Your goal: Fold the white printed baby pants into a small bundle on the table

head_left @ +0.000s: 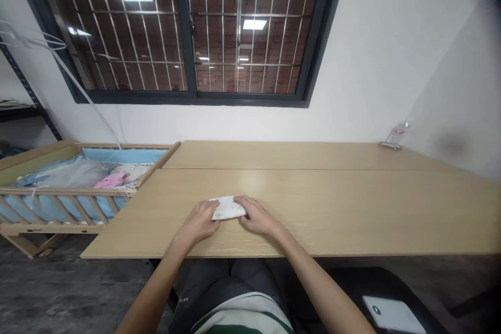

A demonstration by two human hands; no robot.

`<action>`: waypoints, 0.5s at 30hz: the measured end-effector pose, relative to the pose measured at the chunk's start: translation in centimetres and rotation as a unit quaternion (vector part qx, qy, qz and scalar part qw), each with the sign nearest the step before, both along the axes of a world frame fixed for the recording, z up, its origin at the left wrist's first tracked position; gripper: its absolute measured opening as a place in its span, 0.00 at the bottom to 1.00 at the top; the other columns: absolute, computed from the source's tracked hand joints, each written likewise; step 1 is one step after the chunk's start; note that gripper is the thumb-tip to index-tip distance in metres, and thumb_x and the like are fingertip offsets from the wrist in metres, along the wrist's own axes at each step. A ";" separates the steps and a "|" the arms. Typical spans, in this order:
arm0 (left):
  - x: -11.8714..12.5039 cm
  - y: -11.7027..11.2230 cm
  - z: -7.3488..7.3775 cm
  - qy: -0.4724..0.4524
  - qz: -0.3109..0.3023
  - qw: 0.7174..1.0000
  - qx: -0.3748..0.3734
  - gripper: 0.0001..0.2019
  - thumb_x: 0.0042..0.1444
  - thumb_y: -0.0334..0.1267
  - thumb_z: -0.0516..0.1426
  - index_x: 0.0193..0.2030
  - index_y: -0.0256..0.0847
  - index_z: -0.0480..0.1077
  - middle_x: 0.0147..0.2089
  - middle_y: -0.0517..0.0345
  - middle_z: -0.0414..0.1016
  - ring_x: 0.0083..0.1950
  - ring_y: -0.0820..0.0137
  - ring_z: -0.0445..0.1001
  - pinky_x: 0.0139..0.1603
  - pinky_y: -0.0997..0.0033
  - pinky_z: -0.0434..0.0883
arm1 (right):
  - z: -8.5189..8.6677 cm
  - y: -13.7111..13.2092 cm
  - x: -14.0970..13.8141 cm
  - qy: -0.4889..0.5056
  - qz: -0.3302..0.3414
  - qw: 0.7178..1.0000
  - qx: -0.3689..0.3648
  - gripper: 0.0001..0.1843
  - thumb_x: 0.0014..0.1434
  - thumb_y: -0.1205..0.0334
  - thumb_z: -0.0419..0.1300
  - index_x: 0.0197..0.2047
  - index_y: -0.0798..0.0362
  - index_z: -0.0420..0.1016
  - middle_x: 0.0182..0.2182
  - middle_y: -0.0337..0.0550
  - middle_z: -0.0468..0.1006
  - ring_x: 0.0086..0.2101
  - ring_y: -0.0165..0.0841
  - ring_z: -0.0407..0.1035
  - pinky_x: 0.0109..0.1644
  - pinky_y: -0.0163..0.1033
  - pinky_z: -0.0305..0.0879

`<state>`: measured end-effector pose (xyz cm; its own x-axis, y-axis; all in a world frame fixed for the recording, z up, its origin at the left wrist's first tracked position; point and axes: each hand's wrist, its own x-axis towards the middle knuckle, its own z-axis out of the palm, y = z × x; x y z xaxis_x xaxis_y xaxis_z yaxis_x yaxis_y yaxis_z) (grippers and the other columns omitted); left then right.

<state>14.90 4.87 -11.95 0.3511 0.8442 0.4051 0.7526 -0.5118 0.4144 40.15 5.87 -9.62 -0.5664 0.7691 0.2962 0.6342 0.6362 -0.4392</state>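
Observation:
A small white folded cloth bundle [228,208] with a faint print lies on the wooden table, close to its front edge. What kind of item it is I cannot make out. Its left end is gripped by my left hand [200,221], fingers on top and thumb at the near side. My right hand [256,215] holds the right end the same way. Both hands rest low over the tabletop [332,209], and the fingers hide the bundle's ends.
To the left stands a wooden crib [86,198] with blue lining, a pink cloth [111,180] and other fabrics inside. A clear plastic bottle [398,133] sits at the table's back right. A white phone [393,314] lies on a black chair at lower right.

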 end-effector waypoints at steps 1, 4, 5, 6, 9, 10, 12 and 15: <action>-0.1 0.2 0.3 -0.009 0.000 1.000 0.000 0.20 0.56 0.34 0.56 0.57 0.41 0.72 0.58 0.44 0.77 0.61 0.53 0.73 0.66 0.52 0.66 | -0.1 0.2 -0.1 0.019 -0.005 1.000 0.008 0.32 0.58 0.70 0.56 0.66 0.53 0.66 0.63 0.53 0.70 0.62 0.43 0.63 0.67 0.50 0.56; -0.1 0.5 1.3 -0.044 0.012 0.999 0.002 0.14 0.60 0.35 0.53 0.49 0.43 0.75 0.52 0.47 0.79 0.57 0.56 0.75 0.62 0.53 0.68 | 0.3 1.1 -0.2 0.074 -0.026 0.997 0.008 0.24 0.58 0.71 0.55 0.57 0.52 0.72 0.54 0.51 0.77 0.55 0.41 0.69 0.61 0.48 0.62; 0.0 0.5 1.7 -0.064 0.018 0.998 0.000 0.12 0.61 0.37 0.52 0.47 0.43 0.75 0.49 0.48 0.80 0.55 0.56 0.76 0.60 0.53 0.70 | 0.6 1.5 -0.2 0.100 -0.030 0.995 -0.004 0.21 0.60 0.70 0.55 0.56 0.52 0.72 0.51 0.49 0.78 0.52 0.41 0.70 0.59 0.46 0.64; 0.1 0.5 1.9 -0.090 0.024 0.996 -0.005 0.11 0.62 0.39 0.52 0.45 0.42 0.75 0.47 0.48 0.80 0.52 0.56 0.77 0.58 0.54 0.71 | 1.0 1.9 -0.2 0.132 -0.032 0.991 -0.020 0.19 0.61 0.67 0.55 0.55 0.53 0.71 0.49 0.48 0.78 0.50 0.40 0.71 0.57 0.45 0.66; 0.8 0.5 2.1 -0.172 0.038 0.984 -0.028 0.13 0.63 0.47 0.53 0.46 0.41 0.71 0.44 0.49 0.81 0.46 0.60 0.80 0.47 0.60 0.76 | 2.7 3.4 -0.3 0.231 -0.047 0.969 -0.081 0.22 0.63 0.61 0.56 0.60 0.54 0.65 0.45 0.47 0.77 0.43 0.36 0.72 0.50 0.42 0.69; 1.2 0.4 2.0 -0.212 0.039 0.976 -0.044 0.16 0.63 0.49 0.54 0.49 0.40 0.69 0.45 0.49 0.81 0.44 0.61 0.81 0.44 0.63 0.76 | 3.4 3.9 -0.3 0.251 -0.058 0.961 -0.104 0.25 0.63 0.60 0.56 0.63 0.54 0.63 0.44 0.46 0.77 0.41 0.36 0.72 0.47 0.41 0.70; 2.0 0.3 1.4 -0.306 0.034 0.947 -0.093 0.22 0.61 0.52 0.57 0.55 0.40 0.62 0.45 0.48 0.81 0.40 0.63 0.82 0.39 0.66 0.76 | 4.5 4.9 -0.6 0.268 -0.087 0.949 -0.141 0.28 0.63 0.59 0.57 0.65 0.54 0.60 0.41 0.45 0.76 0.38 0.35 0.72 0.43 0.40 0.70; 3.2 0.0 0.4 -0.407 0.024 0.898 -0.163 0.30 0.59 0.55 0.59 0.59 0.40 0.56 0.42 0.48 0.82 0.32 0.65 0.81 0.33 0.67 0.75 | 5.3 6.2 -1.0 0.257 -0.114 0.944 -0.172 0.31 0.62 0.58 0.62 0.65 0.55 0.61 0.39 0.44 0.75 0.34 0.33 0.72 0.38 0.37 0.69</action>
<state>18.13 4.91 -11.52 0.0107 0.9710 0.2389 0.1497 -0.2378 0.9597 39.11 12.11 -4.34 -0.2237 0.9547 0.1963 0.3850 0.2716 -0.8821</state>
